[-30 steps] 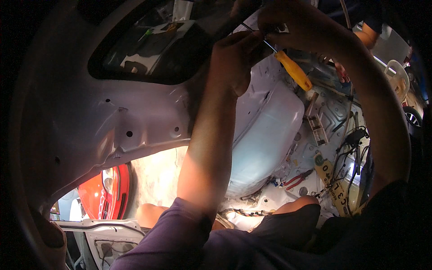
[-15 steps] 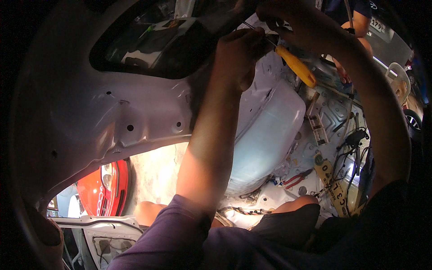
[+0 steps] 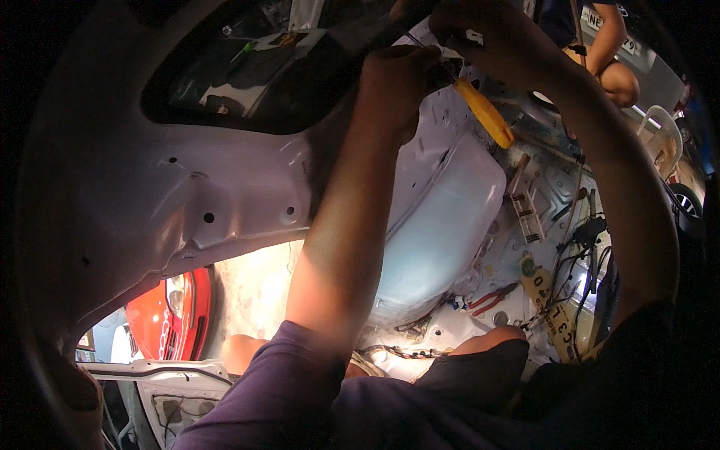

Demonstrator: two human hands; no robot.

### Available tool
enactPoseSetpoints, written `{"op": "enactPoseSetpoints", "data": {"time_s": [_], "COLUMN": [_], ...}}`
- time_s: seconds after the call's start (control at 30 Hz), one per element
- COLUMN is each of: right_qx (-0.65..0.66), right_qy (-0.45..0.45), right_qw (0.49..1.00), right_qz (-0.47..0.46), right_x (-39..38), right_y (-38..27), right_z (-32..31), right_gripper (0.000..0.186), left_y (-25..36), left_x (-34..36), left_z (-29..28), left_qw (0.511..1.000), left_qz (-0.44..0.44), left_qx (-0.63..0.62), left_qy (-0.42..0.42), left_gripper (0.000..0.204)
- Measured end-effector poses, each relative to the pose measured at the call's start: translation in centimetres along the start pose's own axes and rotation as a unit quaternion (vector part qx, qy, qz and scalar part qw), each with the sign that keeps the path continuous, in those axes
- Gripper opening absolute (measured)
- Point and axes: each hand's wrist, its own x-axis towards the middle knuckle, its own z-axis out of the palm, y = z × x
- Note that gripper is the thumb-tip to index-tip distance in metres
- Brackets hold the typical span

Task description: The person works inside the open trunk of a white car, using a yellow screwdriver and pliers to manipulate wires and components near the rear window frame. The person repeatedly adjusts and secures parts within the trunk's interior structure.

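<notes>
Near the top of the view, beside the dark window, both my arms are raised into shadow. My left hand point(image 3: 394, 86) is closed around the thin metal shaft of a screwdriver point(image 3: 484, 112). Its yellow handle hangs free, slanting down to the right, while the shaft slopes up and left past my fingers. My right hand point(image 3: 484, 37) is just right of and above the left one, its fingers curled toward the window edge. A small pale patch shows against it; what its fingers hold, if anything, is too dark to tell.
The pale bare car body panel point(image 3: 247, 180) curves around me at the left, under the window point(image 3: 247, 82). Red-handled pliers point(image 3: 491, 298), a white plastic frame point(image 3: 528, 217) and dark wiring point(image 3: 589, 232) lie on the metal floor. Another person point(image 3: 611, 52) crouches at upper right.
The yellow handle has shifted slightly left and down with my left hand. My right hand has turned a little, exposing a pale patch. The other person's arm and knee are now more visible.
</notes>
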Motion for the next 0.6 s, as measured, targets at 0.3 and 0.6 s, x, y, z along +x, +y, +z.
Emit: {"op": "enactPoseSetpoints", "data": {"time_s": [0.3, 0.6], "right_qx": [0.016, 0.051], "right_qy": [-0.009, -0.017], "right_qw": [0.995, 0.999], "right_qz": [-0.093, 0.005], "right_x": [0.0, -1.6], "right_y": [1.9, 1.4], "right_z": [0.3, -0.8], "right_gripper": [0.013, 0.017], "left_y": [0.6, 1.9], "left_x": [-0.8, -0.5], "left_z": [0.4, -0.3], "left_qw": [0.992, 0.941], "left_qz": [-0.043, 0.047], "left_qx": [0.119, 0.334], "left_qy": [0.014, -0.037], "left_gripper": [0.027, 0.024]}}
